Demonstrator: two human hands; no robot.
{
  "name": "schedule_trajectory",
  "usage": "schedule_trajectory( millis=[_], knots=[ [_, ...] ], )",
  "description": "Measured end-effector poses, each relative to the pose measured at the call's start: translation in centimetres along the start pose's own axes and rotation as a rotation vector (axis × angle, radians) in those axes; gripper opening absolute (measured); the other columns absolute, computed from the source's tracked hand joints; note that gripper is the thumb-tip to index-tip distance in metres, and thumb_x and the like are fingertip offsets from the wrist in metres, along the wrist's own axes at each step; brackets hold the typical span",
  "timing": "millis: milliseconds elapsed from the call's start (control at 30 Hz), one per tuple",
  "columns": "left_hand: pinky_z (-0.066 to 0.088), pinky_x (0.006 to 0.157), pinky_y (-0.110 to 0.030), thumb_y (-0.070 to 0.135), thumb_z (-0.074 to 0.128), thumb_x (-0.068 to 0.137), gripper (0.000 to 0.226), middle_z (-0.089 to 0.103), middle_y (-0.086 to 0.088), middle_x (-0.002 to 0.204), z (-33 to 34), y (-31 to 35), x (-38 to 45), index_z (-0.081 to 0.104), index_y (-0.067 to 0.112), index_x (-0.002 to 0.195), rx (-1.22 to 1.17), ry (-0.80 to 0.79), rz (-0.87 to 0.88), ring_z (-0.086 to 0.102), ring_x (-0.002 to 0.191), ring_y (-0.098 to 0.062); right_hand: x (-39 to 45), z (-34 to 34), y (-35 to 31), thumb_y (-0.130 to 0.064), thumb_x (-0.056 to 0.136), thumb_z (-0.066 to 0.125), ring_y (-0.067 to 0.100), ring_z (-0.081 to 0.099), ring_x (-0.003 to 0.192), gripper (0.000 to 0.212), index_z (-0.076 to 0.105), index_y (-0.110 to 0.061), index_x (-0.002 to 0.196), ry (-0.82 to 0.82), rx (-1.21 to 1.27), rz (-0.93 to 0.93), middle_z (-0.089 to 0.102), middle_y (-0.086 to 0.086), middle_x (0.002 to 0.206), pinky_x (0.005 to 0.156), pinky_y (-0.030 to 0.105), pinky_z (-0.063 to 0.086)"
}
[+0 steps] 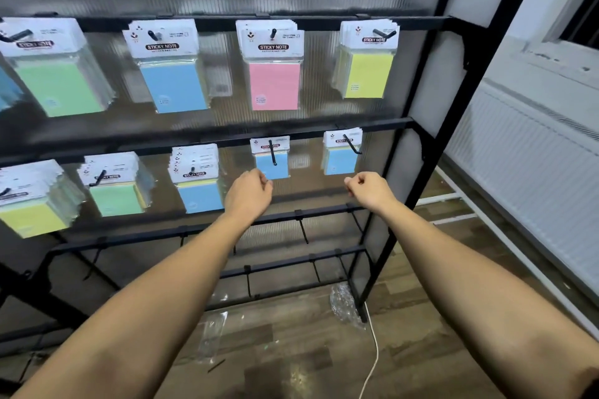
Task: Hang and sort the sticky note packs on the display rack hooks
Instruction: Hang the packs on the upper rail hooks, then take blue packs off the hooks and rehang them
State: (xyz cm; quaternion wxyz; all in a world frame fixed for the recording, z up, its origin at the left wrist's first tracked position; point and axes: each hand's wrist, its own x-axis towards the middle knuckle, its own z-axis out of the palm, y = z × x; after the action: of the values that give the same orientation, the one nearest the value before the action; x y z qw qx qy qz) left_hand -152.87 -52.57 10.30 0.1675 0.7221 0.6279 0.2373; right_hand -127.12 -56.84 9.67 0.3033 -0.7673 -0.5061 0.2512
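Where blue packs hang — both hands curled.

Two bare forearms reach from the lower corners of the frame up toward its middle. The left hand sits just left of centre, seen from the back, wrist bent slightly, fingers curled forward; whether they pinch anything is hard to tell. The right hand sits right of centre at the same height, fingers curled into a loose fist, apparently holding nothing.
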Motion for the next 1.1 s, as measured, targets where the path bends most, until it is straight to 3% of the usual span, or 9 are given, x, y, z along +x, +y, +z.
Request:
schedule_trajectory(
  millis=[200, 300, 467, 600, 733, 867, 1000, 1100],
  knots=[
    [0.052, 0.081, -0.040, 0.036, 0.053, 0.098, 0.034, 0.061, -0.011, 0.115, 1.2, -0.1, 1.1, 0.057, 0.008, 0.117, 0.018, 0.003, -0.029, 0.061, 0.100, -0.028, 1.2, 0.1, -0.1, -0.038, 0.097, 0.056, 0.022, 0.058, 0.093, 0.028, 0.056, -0.013, 0.084, 0.059, -0.004, 0.038, 0.065, 0.002, 0.091, 0.075, 0.027, 0.038],
    [0.050, 0.085, -0.042, 0.039, 0.052, 0.098, 0.045, 0.057, -0.015, 0.123, 1.8, -0.5, 2.1, 0.052, 0.003, 0.125, 0.044, 0.010, -0.047, 0.059, 0.107, -0.031, 2.3, 0.5, 0.0, -0.044, 0.095, 0.059, 0.022, 0.058, 0.099, 0.030, 0.056, -0.014, 0.097, 0.083, 0.010, 0.076, 0.066, 0.003, 0.104, 0.080, 0.029, 0.041],
    [0.049, 0.083, -0.040, 0.045, 0.055, 0.096, 0.053, 0.053, -0.016, 0.125, 2.5, -0.8, 3.6, 0.047, 0.002, 0.127, 0.066, 0.014, -0.095, 0.057, 0.110, -0.031, 3.6, 0.6, -0.3, -0.050, 0.092, 0.061, 0.024, 0.057, 0.111, 0.064, 0.046, -0.005, 0.136, 0.073, 0.005, 0.126, 0.061, 0.007, 0.122, 0.086, 0.033, 0.044],
    [0.049, 0.079, -0.038, 0.049, 0.058, 0.093, 0.059, 0.051, -0.016, 0.127, 2.9, -0.8, 4.4, 0.044, 0.004, 0.129, 0.063, -0.006, -0.104, 0.056, 0.112, -0.031, 5.0, 0.7, -0.5, -0.049, 0.090, 0.066, 0.027, 0.055, 0.120, 0.078, 0.036, -0.004, 0.145, 0.079, 0.044, 0.156, 0.056, 0.010, 0.135, 0.088, 0.032, 0.042],
    [0.048, 0.084, -0.040, 0.048, 0.060, 0.093, 0.062, 0.050, -0.017, 0.130, 2.8, -0.7, 5.2, 0.042, 0.002, 0.131, 0.070, 0.003, -0.149, 0.054, 0.117, -0.035, 6.0, 0.8, -0.7, -0.041, 0.089, 0.071, 0.020, 0.056, 0.103, 0.060, 0.048, -0.007, 0.132, 0.080, 0.091, 0.139, 0.060, 0.004, 0.123, 0.082, 0.030, 0.043],
    [0.048, 0.079, -0.041, 0.047, 0.060, 0.093, 0.055, 0.057, -0.015, 0.124, 3.1, -1.0, 5.7, 0.045, 0.005, 0.125, 0.040, -0.025, -0.143, 0.058, 0.111, -0.033, 6.8, 1.2, -0.8, -0.041, 0.086, 0.074, 0.021, 0.059, 0.098, 0.047, 0.056, -0.009, 0.115, 0.081, 0.129, 0.137, 0.060, 0.000, 0.105, 0.078, 0.029, 0.042],
    [0.044, 0.068, -0.037, 0.044, 0.058, 0.096, 0.046, 0.061, -0.013, 0.114, 3.1, -0.7, 5.9, 0.046, 0.006, 0.119, 0.021, -0.041, -0.159, 0.060, 0.098, -0.029, 7.2, 1.5, -0.6, -0.040, 0.086, 0.073, 0.021, 0.052, 0.083, 0.038, 0.043, -0.017, 0.082, 0.102, 0.160, 0.158, 0.053, -0.003, 0.086, 0.072, 0.031, 0.039],
    [0.045, 0.067, -0.035, 0.039, 0.056, 0.098, 0.036, 0.064, -0.012, 0.109, 3.3, -0.7, 5.7, 0.049, 0.008, 0.114, -0.029, -0.054, -0.141, 0.063, 0.093, -0.029, 6.9, 1.7, -0.6, -0.037, 0.089, 0.071, 0.019, 0.050, 0.079, 0.040, 0.038, -0.021, 0.075, 0.129, 0.175, 0.162, 0.052, -0.003, 0.083, 0.065, 0.029, 0.038]
  ],
)
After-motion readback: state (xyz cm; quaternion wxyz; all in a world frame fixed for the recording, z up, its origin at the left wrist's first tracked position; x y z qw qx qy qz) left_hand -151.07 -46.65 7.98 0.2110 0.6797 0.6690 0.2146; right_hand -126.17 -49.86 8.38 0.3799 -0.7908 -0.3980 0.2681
